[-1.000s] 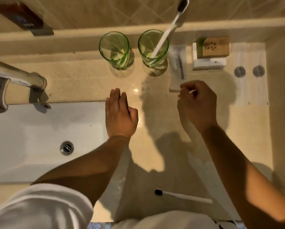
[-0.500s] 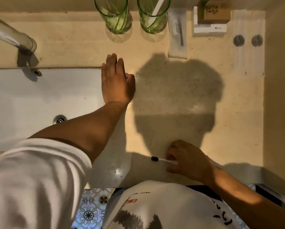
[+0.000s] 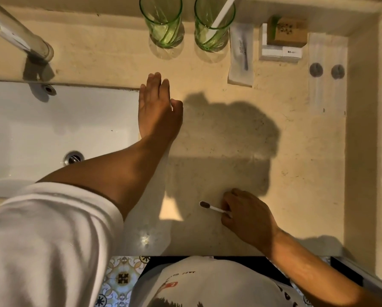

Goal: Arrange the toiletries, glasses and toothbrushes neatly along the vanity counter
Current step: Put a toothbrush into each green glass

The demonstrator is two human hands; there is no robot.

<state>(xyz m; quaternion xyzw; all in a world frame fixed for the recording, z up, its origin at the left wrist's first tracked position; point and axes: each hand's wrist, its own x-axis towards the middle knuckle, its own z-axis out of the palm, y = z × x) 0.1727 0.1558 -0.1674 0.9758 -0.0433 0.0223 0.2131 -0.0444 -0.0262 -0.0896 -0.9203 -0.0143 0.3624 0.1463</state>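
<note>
Vanity counter (image 3: 296, 151) mostly sorted, far row's lined up; my right hand (image 3: 249, 216) pinches the stray toothbrush (image 3: 212, 208), left hand (image 3: 157, 107) flat, holding nothing

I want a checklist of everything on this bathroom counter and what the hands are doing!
Surface: beige stone counter, with head shadow.
Job's things: two green glasses at the back, right glass holding a white toothbrush; second toothbrush near the front edge; sachet; stacked boxes.
Clutter: clear packet with two grey discs.
Hands: left hand flat beside the sink; right hand grips the second toothbrush.
Cables: nothing seen.
Surroundings: tap, patterned floor tiles.
</note>
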